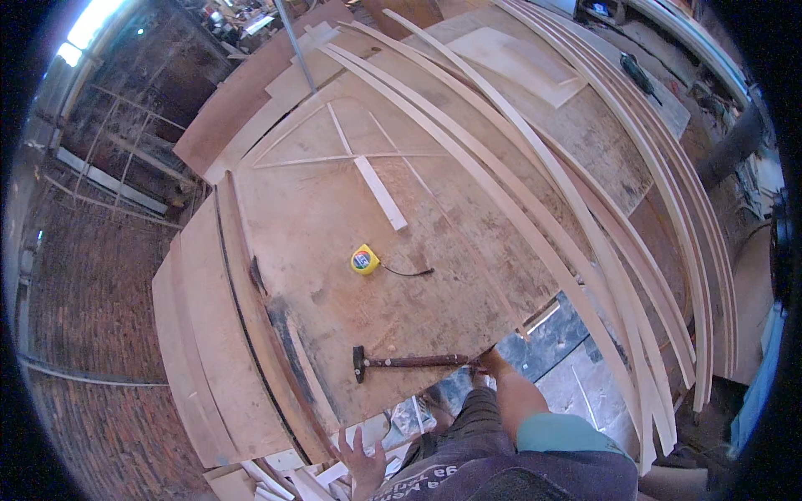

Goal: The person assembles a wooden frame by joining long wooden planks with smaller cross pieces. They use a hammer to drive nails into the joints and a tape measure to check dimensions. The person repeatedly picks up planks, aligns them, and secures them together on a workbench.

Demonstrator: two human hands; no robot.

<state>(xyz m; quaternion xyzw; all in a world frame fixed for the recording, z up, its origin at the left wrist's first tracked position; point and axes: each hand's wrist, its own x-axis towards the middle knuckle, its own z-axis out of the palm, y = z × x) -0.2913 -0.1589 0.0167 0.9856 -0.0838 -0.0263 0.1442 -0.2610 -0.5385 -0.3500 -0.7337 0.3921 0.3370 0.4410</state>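
My left hand is raised at the near left of the workbench, its fingers spread and nothing in them. At the near bench edge, my right hand is right beside the handle end of a hammer. Its fingers are too small and dark to show whether they close on that handle. The hammer lies flat, its dark head to the left. Farther up the bench top rests a yellow tape measure with a black strap. Beyond it lies a short pale wood strip.
Long thin wood strips run along the right side and overhang the near edge. Boards line the left side. A pale panel lies at the far right, near a dark power tool. Wood offcuts are heaped below left.
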